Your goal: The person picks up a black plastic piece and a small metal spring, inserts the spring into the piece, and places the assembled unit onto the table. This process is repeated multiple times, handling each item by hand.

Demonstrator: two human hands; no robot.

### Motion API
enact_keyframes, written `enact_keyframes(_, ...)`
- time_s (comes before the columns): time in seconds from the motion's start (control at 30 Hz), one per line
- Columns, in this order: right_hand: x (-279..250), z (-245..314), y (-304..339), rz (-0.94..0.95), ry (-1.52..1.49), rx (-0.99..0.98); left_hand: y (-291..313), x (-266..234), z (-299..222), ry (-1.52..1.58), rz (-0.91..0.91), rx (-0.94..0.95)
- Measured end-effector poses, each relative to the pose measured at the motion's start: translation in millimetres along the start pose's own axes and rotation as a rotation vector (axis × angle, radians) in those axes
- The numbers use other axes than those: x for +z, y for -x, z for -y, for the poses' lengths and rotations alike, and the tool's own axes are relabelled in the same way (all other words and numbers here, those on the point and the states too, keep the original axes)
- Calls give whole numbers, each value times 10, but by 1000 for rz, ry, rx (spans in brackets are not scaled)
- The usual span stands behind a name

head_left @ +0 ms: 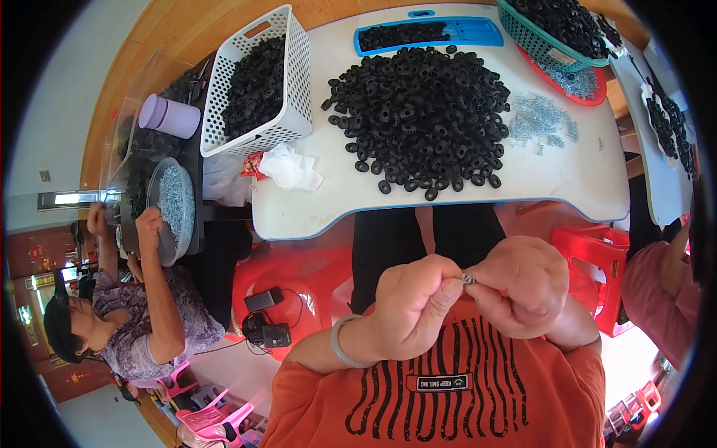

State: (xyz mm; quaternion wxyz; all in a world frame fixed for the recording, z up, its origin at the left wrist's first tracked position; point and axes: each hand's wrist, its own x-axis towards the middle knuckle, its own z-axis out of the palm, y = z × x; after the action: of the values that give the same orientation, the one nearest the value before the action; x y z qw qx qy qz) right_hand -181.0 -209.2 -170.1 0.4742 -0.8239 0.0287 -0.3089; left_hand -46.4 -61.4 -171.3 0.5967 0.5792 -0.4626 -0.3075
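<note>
Above my orange shirt, my left hand [411, 306] and my right hand [523, 287] meet fingertip to fingertip, both pinched closed. Between them shows a small shiny metal piece [468, 278], which looks like the end of a coil spring. The fingers cover the rest of it, and I cannot make out whether a black part is held with it. Beyond my hands, a big heap of small black oval plastic pieces [426, 112] lies on the white table [314, 201]. To its right is a loose scatter of small silvery springs [538, 123].
A white perforated basket [297, 82] of black pieces stands at left. Behind the heap sits a blue tray [478, 31]; at right, a green basket [545, 43] overhangs a red dish [599, 88] of springs. A co-worker [164, 313] at left reaches to a bowl [179, 246] of springs.
</note>
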Motion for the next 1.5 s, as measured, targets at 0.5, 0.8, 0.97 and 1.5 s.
enact_keyframes(0.5,-167,-80,-46,90,-4,-54,113,21,7,555,119,-440)
enact_keyframes(0.8,-399,-163,-16,253,-604,422,-26,50,139,-60,85,136)
enact_keyframes(0.97,-403,-238,77,278,-1091,725,-165,87,173,-100,118,255)
enact_keyframes(1.5,-304,-344,56,141,-531,381,-246,93,373,-355,71,312)
